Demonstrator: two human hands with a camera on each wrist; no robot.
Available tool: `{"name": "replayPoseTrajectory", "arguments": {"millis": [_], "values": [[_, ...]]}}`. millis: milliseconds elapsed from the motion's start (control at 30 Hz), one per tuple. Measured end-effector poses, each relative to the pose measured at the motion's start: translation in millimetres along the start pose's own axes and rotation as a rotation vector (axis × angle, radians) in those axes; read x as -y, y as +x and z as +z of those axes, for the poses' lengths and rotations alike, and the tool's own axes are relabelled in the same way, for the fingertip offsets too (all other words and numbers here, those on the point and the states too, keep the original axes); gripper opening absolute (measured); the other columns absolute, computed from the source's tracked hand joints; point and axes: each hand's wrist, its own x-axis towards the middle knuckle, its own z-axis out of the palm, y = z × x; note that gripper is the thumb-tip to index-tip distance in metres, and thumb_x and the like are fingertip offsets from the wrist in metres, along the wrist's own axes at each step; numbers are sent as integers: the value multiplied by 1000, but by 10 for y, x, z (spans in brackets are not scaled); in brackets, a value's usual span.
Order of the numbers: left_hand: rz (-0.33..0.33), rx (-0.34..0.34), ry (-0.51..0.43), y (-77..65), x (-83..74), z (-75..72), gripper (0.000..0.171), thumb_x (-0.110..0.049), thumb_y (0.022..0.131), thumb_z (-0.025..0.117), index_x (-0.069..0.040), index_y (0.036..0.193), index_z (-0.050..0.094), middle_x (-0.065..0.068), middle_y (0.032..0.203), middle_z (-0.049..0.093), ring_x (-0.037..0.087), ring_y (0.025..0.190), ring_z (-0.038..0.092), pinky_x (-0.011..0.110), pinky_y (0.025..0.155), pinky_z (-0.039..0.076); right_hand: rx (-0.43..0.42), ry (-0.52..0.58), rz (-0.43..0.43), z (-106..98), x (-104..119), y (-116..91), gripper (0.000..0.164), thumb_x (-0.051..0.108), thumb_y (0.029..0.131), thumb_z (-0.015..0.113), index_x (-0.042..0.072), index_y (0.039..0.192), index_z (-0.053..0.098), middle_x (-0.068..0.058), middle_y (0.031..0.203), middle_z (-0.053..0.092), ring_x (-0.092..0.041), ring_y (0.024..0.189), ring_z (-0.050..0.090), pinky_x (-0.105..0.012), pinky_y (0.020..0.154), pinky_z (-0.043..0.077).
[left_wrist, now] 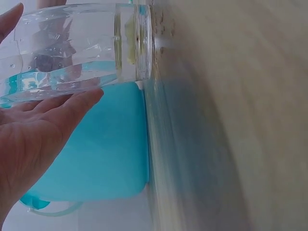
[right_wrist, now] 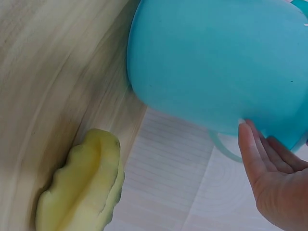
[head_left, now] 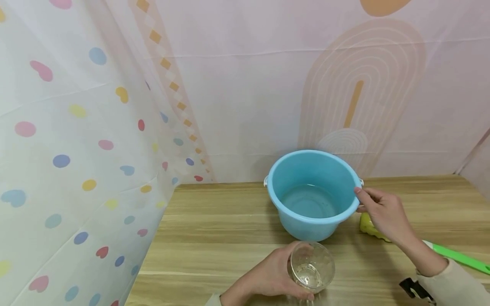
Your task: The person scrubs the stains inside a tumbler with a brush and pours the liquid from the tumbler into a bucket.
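A light-blue bucket (head_left: pixel 311 229) with a little clear water at its bottom stands upright on the wooden table. My right hand (head_left: pixel 386 212) pinches its right rim, thumb on top; in the right wrist view the fingers (right_wrist: pixel 252 149) lie against the outer wall. In front of the bucket, my left hand (head_left: pixel 272 272) holds a clear glass cup (head_left: pixel 323 265), thumb on the near side. Some water shows low in the cup. The left wrist view has the cup (left_wrist: pixel 86 43) with its base close to the tabletop and the bucket (left_wrist: pixel 110 144) behind it.
A yellow sponge-like piece (head_left: pixel 369 225) with a wavy edge lies right of the bucket, partly behind my right hand. Further right is a green handle (head_left: pixel 459 257) with a white neck, partly covered by my forearm. Patterned cloth (head_left: pixel 245 106) hangs behind the table (head_left: pixel 210 221) and at its left.
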Motion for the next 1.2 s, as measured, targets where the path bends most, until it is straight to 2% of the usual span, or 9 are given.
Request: {"name": "replayPoseTrajectory", "arguments": {"millis": [367,600,867,1033,1200], "values": [[8,-20,27,-26,-3,-19,83,-22,74,98,-17,144,53,-8,143,59,8,126,57,29,107,48,1,-4,-9,21,30,1,45,29,111,56,-12,127,68,-30,117,71,-5,75,73,-19,69,58],[-11,-44,27,-67,-10,-44,84,-24,74,99,-14,144,54,-4,143,60,11,128,57,31,109,46,1,-4,2,24,16,9,44,26,111,55,-13,128,67,-30,116,72,-3,74,73,-18,68,58],[30,-81,47,-148,1,-80,86,-24,72,100,-19,144,51,-7,149,56,13,133,55,35,112,45,-8,1,2,39,-15,24,41,22,110,56,-14,127,67,-30,116,72,-3,74,72,-19,67,58],[32,-105,48,-207,2,-118,85,-24,72,100,-19,143,53,-6,146,58,14,132,55,36,112,45,-7,1,-4,48,-2,21,40,21,110,56,-14,128,66,-31,116,71,-1,73,71,-19,67,59],[11,-114,5,-261,-6,-174,88,-20,70,101,-26,144,53,-8,142,61,18,130,58,38,113,44,-6,2,-9,48,-1,17,40,21,110,56,-14,127,67,-30,116,72,-3,73,72,-19,67,59]]}}
